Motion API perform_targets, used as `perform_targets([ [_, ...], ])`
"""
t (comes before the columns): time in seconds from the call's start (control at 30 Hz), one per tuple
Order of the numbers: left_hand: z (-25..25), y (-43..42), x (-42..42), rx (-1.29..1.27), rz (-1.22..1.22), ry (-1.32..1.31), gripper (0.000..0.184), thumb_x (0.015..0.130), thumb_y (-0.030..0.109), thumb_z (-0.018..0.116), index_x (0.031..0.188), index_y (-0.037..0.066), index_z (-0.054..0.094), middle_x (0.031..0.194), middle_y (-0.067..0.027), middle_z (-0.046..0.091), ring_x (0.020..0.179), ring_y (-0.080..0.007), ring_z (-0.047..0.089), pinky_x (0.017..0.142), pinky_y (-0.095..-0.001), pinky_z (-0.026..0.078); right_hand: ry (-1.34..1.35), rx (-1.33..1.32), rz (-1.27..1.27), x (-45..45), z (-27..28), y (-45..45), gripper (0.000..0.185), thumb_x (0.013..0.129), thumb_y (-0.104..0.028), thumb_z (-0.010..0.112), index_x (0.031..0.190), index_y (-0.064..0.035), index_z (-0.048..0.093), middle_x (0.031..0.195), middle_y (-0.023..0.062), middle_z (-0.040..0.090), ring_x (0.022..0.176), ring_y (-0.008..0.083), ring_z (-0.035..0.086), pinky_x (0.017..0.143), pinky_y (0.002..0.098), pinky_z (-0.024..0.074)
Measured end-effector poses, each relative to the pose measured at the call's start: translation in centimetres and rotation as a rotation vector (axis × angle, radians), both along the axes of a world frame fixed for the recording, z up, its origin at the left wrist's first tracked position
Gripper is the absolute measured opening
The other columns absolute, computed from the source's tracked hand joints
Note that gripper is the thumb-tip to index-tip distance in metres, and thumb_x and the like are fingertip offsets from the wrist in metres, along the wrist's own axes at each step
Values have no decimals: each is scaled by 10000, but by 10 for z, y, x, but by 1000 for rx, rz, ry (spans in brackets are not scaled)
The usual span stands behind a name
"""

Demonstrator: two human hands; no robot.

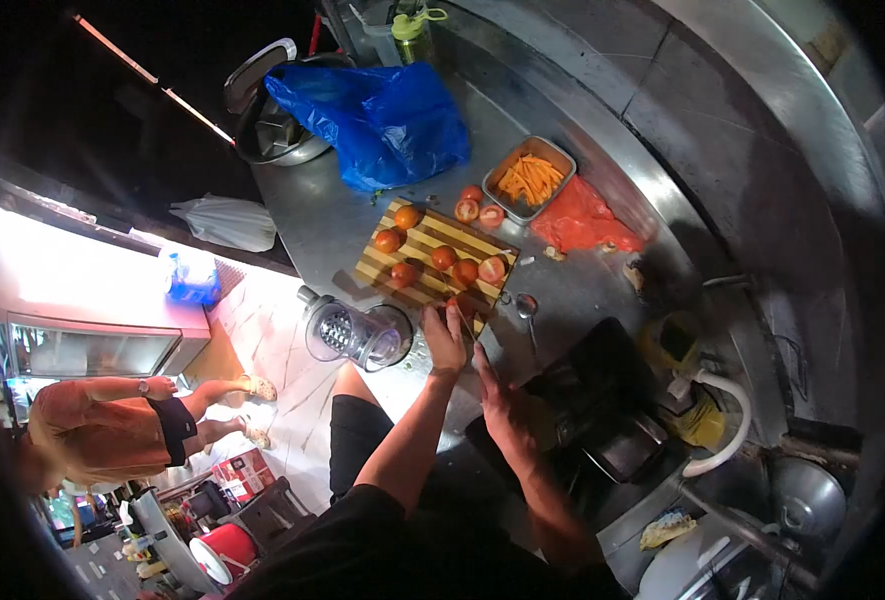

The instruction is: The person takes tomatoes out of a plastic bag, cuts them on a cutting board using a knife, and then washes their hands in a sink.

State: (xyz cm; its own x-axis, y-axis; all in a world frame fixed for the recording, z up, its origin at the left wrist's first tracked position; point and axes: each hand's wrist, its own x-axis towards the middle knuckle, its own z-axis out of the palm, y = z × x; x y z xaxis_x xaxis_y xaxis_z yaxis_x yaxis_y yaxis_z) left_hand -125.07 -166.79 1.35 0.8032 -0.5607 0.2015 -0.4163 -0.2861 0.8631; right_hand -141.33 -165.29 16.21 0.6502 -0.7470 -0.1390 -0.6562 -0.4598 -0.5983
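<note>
Red tomato (451, 304) on the striped board (418, 243) sits pinned under the left hand (446, 342) while the right hand (499, 400) grips what is probably a knife (470, 328); slicing seems in hand, next calling for tucked fingertips.

The metal table (582, 295) carries a striped board (418, 250), tomatoes (466, 210) just beside it, a tin (562, 160), a red bag (582, 218) next to the tin, a spoon (527, 306), a crumpled blue bag (387, 125) and a bottle (412, 45).
</note>
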Motion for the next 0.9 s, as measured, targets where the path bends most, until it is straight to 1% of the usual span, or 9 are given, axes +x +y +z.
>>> perform_targets([
  [0.1, -1, 0, 1, -24, -27, -54, 319, 1091, 294, 502, 1092, -20, 554, 1006, -208, 583, 956, -388, 567, 906, -457, 450, -36, -95, 18, -13, -18, 11, 783, 951, 14, 605, 1645, -179, 299, 867, 280, 675, 775, 443, 703, 653, 513, 555],
  [0.17, -1, 2, 1, -28, -32, -35, 283, 1073, 257, 528, 1058, -24, 563, 998, -222, 581, 953, -398, 562, 886, -468, 444, -35, -173, 10, -23, -54, 30, 819, 921, 39, 611, 1648, -167, 294, 863, 278, 672, 789, 437, 704, 672, 510, 558],
  [0.23, -4, 0, 2, -32, -33, 1, 265, 1064, 238, 540, 1036, -24, 565, 988, -228, 579, 948, -404, 558, 877, -476, 438, -35, -169, -1, -22, -60, 33, 847, 907, 50, 611, 1655, -166, 278, 874, 275, 674, 810, 430, 707, 686, 505, 562],
  [0.4, 5, -2, -1, -10, -7, 45, 277, 1074, 249, 514, 1013, -17, 562, 967, -229, 582, 947, -416, 557, 883, -481, 432, 31, 6, 9, 1, -48, 13, 895, 914, 33, 597, 1681, -198, 196, 928, 269, 685, 819, 419, 716, 682, 504, 575],
  [0.5, -10, -3, 3, 8, -16, -126, 282, 1092, 253, 485, 1019, -16, 533, 922, -209, 567, 869, -381, 552, 825, -478, 439, 108, 6, -33, 20, -81, 2, 829, 970, -51, 600, 1675, -280, 229, 928, 282, 682, 797, 429, 705, 667, 522, 562],
  [0.57, -14, -6, 5, -10, 10, -70, 344, 1104, 303, 458, 1013, -16, 551, 920, -208, 586, 884, -377, 574, 834, -465, 448, 70, -45, -21, 13, -108, 9, 837, 968, -47, 600, 1676, -287, 223, 896, 271, 678, 795, 420, 709, 659, 520, 561],
  [0.67, -9, -10, 2, -22, 45, 44, 395, 1122, 329, 413, 1017, -16, 574, 923, -201, 612, 862, -361, 596, 825, -445, 467, -3, -145, -17, -17, -120, 27, 800, 983, -47, 589, 1672, -267, 246, 836, 260, 663, 762, 403, 705, 631, 511, 549],
  [0.77, 2, -9, 3, -46, 20, 8, 353, 1110, 276, 451, 1006, -38, 574, 983, -248, 634, 906, -420, 605, 825, -493, 458, 16, -150, -15, -45, -110, 49, 725, 1012, -62, 576, 1659, -216, 286, 818, 266, 657, 749, 391, 704, 617, 504, 534],
  [0.9, 4, -14, 7, -78, 62, 36, 363, 1111, 294, 462, 1033, -39, 584, 981, -249, 627, 939, -434, 596, 861, -499, 449, 169, 139, -72, -50, -28, 51, 610, 1052, -124, 568, 1624, -176, 363, 807, 263, 662, 738, 402, 698, 624, 495, 521],
])
